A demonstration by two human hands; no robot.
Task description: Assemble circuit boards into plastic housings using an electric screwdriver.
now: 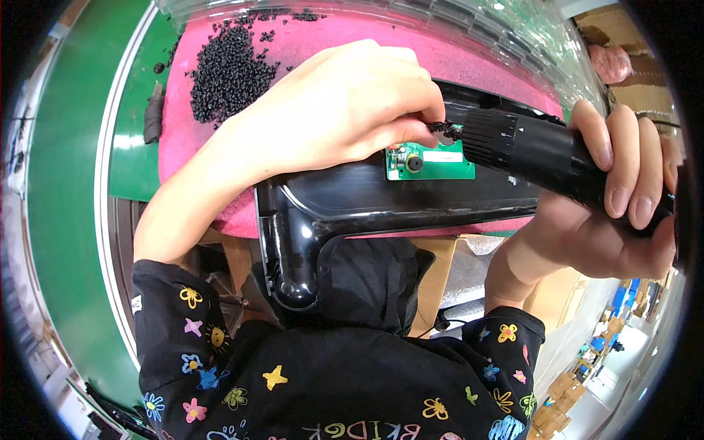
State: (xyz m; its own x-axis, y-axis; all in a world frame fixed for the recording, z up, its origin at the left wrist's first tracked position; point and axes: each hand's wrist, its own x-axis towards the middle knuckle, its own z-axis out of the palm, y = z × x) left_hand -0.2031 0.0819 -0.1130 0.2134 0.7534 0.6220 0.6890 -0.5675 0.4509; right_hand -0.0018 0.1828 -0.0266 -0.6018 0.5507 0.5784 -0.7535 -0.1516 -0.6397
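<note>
My right hand (623,183) is wrapped round a thick black electric screwdriver (539,147) with a ringed collar, its nose pointing left. At that nose, my left hand (352,103) has thumb and forefinger pinched on a small clump of black screws (444,130). The clump reaches the front of the tool; the bit itself is hard to make out. Just below the fingertips a green circuit board (433,167) with a round black component lies in a glossy black plastic housing (367,199). My left wrist and hand cover part of the housing's far left side.
A loose heap of small black screws (231,73) lies on the pink mat (187,150) at the far left. Clear plastic bins (477,26) line the back. A dark grey roll (153,114) sits left of the mat, on the green table (139,165).
</note>
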